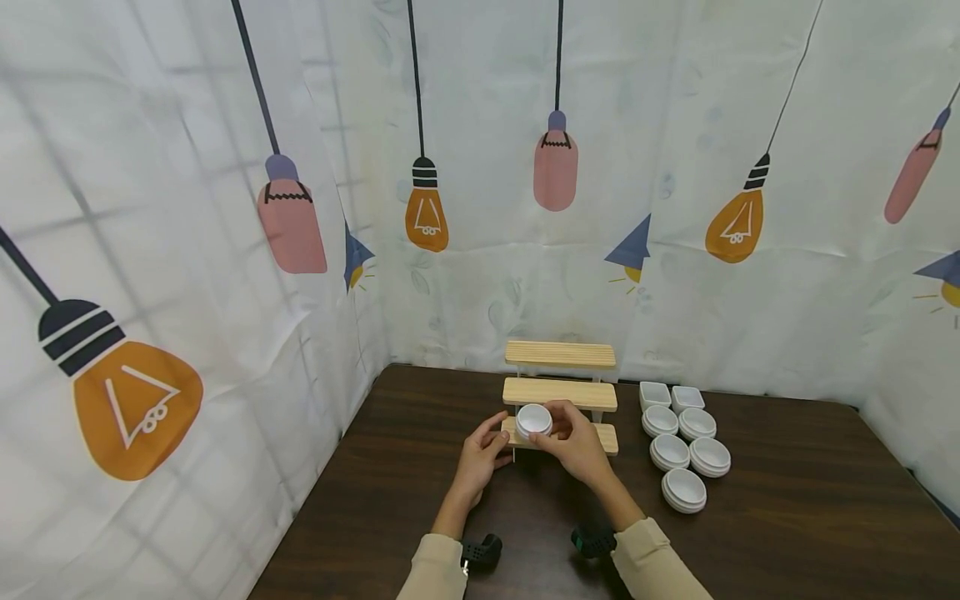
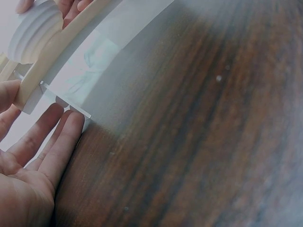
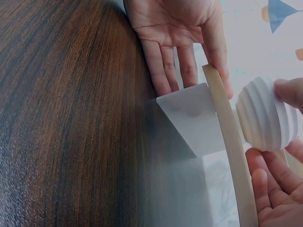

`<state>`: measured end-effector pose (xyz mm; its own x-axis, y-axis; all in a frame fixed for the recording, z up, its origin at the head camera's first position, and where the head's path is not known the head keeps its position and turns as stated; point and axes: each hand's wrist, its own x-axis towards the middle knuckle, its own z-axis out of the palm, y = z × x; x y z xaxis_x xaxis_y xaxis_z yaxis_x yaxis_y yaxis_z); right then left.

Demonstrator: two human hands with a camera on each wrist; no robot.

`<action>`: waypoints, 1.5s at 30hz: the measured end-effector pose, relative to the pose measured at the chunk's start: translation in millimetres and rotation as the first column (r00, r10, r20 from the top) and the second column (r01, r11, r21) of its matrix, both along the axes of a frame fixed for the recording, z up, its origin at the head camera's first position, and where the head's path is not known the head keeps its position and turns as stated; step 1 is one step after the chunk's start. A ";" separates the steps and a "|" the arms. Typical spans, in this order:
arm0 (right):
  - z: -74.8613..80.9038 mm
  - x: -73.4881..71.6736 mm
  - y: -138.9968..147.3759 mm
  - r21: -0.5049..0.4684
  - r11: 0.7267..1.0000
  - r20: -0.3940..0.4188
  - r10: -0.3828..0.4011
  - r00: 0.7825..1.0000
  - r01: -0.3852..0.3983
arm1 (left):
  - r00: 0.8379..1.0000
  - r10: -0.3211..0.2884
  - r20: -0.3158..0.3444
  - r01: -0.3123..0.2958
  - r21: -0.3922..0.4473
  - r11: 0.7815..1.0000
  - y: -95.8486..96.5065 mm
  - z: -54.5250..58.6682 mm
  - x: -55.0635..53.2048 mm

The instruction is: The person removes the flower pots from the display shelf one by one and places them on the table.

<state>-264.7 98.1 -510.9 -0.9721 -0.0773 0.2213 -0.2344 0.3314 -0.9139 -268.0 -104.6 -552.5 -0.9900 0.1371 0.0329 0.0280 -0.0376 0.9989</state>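
Note:
A stack of small round white bowls (image 1: pixel 534 419) is at the left part of the lowest board of a three-tier wooden stand (image 1: pixel 560 392). My right hand (image 1: pixel 576 442) pinches this stack, thumb on its near side and fingers behind. In the right wrist view, the nested rims of the bowls (image 3: pixel 266 113) show as ridges close over the board (image 3: pixel 232 146). My left hand (image 1: pixel 478 458) grips the left end of the lowest board. Its thumb lies at the board's end, and the fingers (image 2: pixel 61 142) reach below to the clear support (image 2: pixel 71 101).
Right of the stand, stacks of round white bowls (image 1: pixel 669 452) stand in two columns on the dark wooden table (image 1: pixel 810 492). Behind them are two square white dishes (image 1: pixel 655 393). A curtain (image 1: pixel 480 292) with printed lamps hangs behind the table and along its left side.

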 end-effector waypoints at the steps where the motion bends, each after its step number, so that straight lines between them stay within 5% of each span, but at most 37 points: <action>1: 0.0 0.0 0.0 -0.003 1.000 -0.001 0.001 1.000 -0.001 | 1.000 0.002 0.002 -0.002 -0.001 1.000 0.1 -0.3 -0.3; 45: 5.4 8.5 10.5 -0.106 0.993 0.010 0.056 0.998 -0.055 | 1.000 0.008 -0.005 -0.008 -0.006 1.000 -0.1 -1.0 -1.6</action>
<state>-256.2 108.5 -505.5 -0.9699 -0.1078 0.2182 -0.2373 0.2195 -0.9463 -269.6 -104.7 -553.5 -0.9909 0.1297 0.0367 0.0330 -0.0310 0.9990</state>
